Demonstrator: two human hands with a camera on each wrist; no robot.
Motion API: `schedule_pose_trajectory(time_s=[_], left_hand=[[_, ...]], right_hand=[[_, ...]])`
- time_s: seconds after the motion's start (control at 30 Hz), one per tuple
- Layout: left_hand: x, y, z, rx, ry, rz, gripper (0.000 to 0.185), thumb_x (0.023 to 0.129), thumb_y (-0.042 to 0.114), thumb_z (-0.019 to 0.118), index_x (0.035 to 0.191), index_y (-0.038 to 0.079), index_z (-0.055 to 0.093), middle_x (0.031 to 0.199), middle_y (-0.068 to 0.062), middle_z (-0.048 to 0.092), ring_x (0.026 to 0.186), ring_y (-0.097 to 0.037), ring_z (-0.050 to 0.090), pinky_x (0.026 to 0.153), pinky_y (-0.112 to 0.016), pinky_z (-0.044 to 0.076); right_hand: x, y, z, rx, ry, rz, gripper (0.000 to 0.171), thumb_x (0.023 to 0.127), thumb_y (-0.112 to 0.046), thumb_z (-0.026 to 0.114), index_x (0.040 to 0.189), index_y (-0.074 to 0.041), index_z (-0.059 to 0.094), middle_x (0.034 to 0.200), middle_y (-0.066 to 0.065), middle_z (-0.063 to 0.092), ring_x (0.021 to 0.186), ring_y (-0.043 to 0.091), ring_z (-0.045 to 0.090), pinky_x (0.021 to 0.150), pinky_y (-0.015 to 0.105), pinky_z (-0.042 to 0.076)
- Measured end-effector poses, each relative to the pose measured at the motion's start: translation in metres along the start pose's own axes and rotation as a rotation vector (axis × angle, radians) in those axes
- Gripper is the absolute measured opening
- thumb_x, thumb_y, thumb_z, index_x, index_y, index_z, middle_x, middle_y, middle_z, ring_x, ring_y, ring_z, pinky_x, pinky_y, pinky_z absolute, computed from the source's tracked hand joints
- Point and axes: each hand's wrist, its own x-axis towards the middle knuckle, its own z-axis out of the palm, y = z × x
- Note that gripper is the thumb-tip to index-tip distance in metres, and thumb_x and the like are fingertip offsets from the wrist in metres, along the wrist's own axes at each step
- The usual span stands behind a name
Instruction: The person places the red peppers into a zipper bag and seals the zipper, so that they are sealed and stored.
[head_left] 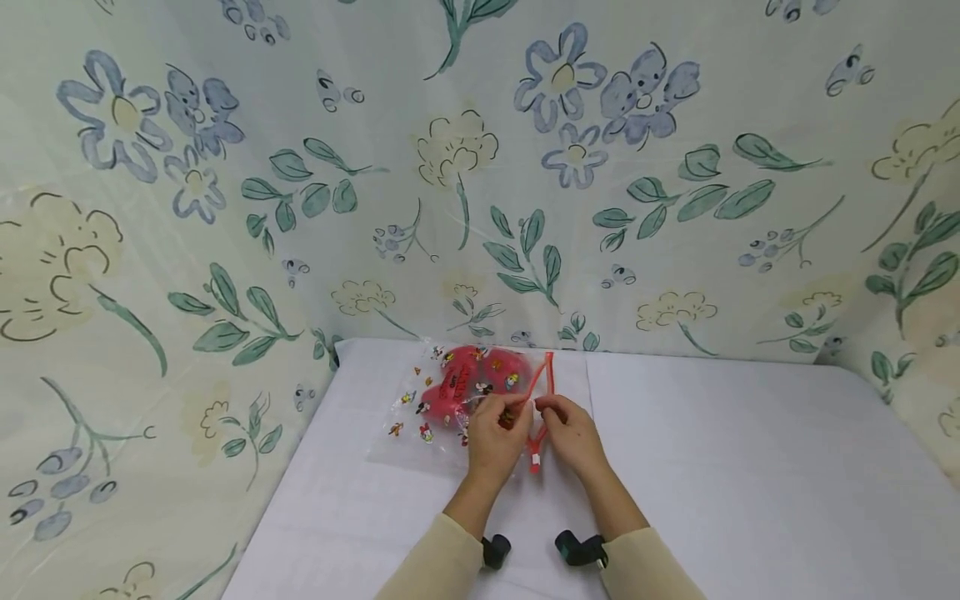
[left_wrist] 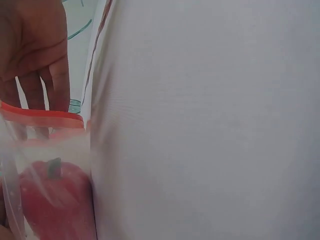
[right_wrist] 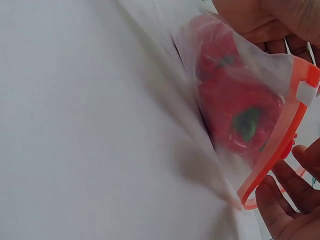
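Observation:
A clear zip bag [head_left: 431, 408] printed with small cartoon figures lies on the white table [head_left: 750, 483], its red zip strip [head_left: 545, 387] standing open. Inside are red peppers [head_left: 472, 379] with green stems, seen close in the right wrist view as a red pepper [right_wrist: 235, 105] behind the plastic. My left hand [head_left: 504, 412] pinches one lip of the bag's mouth. My right hand [head_left: 551, 412] pinches the other lip at the red strip. The white slider [right_wrist: 306, 92] sits on the zip strip [right_wrist: 280, 145]. In the left wrist view, fingers [left_wrist: 40, 55] hover over the strip [left_wrist: 45, 117] and a pepper [left_wrist: 55, 200].
A floral cloth [head_left: 480, 183] hangs behind and along both sides of the table, close to the bag at the back left. Bare white tabletop spreads to the right and toward me. Black wrist mounts [head_left: 581, 548] show at my cuffs.

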Motion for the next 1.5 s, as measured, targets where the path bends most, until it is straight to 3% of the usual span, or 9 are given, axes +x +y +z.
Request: schedule_pose_trajectory(time_s=[0.2,0.33,0.47,0.6,0.8,1.03,1.27,1.4,1.5], left_hand=[[-0.003,0.003,-0.001,0.021,-0.021,-0.002,0.015,0.09,0.024,0.077,0.102,0.014,0.08,0.095,0.001,0.077,0.09,-0.014,0.07,0.079,-0.029,0.058],[-0.005,0.004,0.0,0.0,-0.032,-0.004,0.016,0.091,0.018,0.075,0.105,0.011,0.08,0.092,-0.002,0.078,0.081,-0.013,0.068,0.072,-0.026,0.058],[-0.007,0.005,0.001,-0.054,-0.082,-0.036,0.024,0.092,0.012,0.071,0.115,0.008,0.076,0.091,-0.004,0.078,0.076,-0.01,0.065,0.068,-0.022,0.056],[-0.008,0.004,0.0,-0.07,-0.142,-0.063,0.03,0.092,0.007,0.068,0.121,0.008,0.073,0.094,-0.005,0.079,0.077,-0.009,0.066,0.07,-0.022,0.056],[-0.01,0.004,-0.004,-0.099,-0.182,-0.093,0.028,0.091,0.005,0.067,0.118,0.007,0.074,0.096,-0.006,0.079,0.083,-0.015,0.07,0.076,-0.024,0.057],[-0.01,-0.001,-0.007,-0.138,-0.193,-0.105,0.019,0.093,0.009,0.068,0.11,0.004,0.074,0.095,-0.007,0.079,0.082,-0.016,0.072,0.076,-0.024,0.058],[-0.01,-0.003,-0.009,-0.138,-0.211,-0.131,0.017,0.093,0.01,0.069,0.107,0.006,0.075,0.093,-0.006,0.079,0.079,-0.012,0.07,0.073,-0.021,0.056],[-0.012,-0.003,-0.012,-0.193,-0.263,-0.171,0.017,0.093,0.008,0.067,0.108,0.004,0.074,0.089,-0.009,0.077,0.076,-0.011,0.07,0.069,-0.02,0.055],[-0.015,-0.003,-0.017,-0.223,-0.325,-0.237,0.018,0.094,0.009,0.067,0.11,0.004,0.073,0.087,-0.011,0.075,0.071,-0.01,0.07,0.063,-0.02,0.054]], right_hand=[[-0.015,0.001,-0.005,0.02,0.066,0.033,0.035,0.103,-0.023,0.057,0.136,-0.014,0.062,0.129,0.013,0.069,0.121,0.028,0.062,0.105,0.05,0.051],[-0.023,-0.002,-0.004,-0.029,0.096,-0.083,0.041,0.102,-0.025,0.059,0.143,-0.02,0.058,0.121,0.012,0.067,0.111,0.026,0.065,0.098,0.046,0.056],[-0.029,-0.002,-0.003,-0.112,0.098,-0.185,0.033,0.102,-0.023,0.06,0.133,-0.019,0.068,0.108,0.008,0.065,0.097,0.019,0.061,0.085,0.033,0.057],[-0.033,0.001,-0.003,-0.198,0.06,-0.16,0.029,0.1,-0.025,0.063,0.128,-0.019,0.072,0.102,0.006,0.064,0.087,0.016,0.058,0.072,0.026,0.051],[-0.035,0.009,-0.003,-0.276,0.0,-0.097,0.034,0.097,-0.021,0.066,0.131,-0.018,0.069,0.094,0.006,0.063,0.082,0.016,0.057,0.068,0.028,0.047],[-0.039,0.015,-0.003,-0.155,-0.034,0.045,0.036,0.097,-0.022,0.064,0.133,-0.015,0.065,0.088,0.006,0.063,0.071,0.015,0.058,0.063,0.029,0.045],[-0.051,0.014,-0.006,0.013,-0.211,0.224,0.05,0.1,-0.028,0.062,0.142,-0.007,0.048,0.077,0.009,0.068,0.057,0.016,0.066,0.056,0.033,0.059],[-0.054,0.017,-0.004,0.13,-0.254,0.259,0.052,0.1,-0.027,0.063,0.144,-0.004,0.045,0.075,0.009,0.069,0.058,0.015,0.068,0.056,0.033,0.061],[-0.054,0.02,-0.004,0.197,-0.251,0.268,0.053,0.098,-0.024,0.066,0.144,-0.005,0.046,0.074,0.008,0.069,0.057,0.013,0.067,0.058,0.03,0.06]])
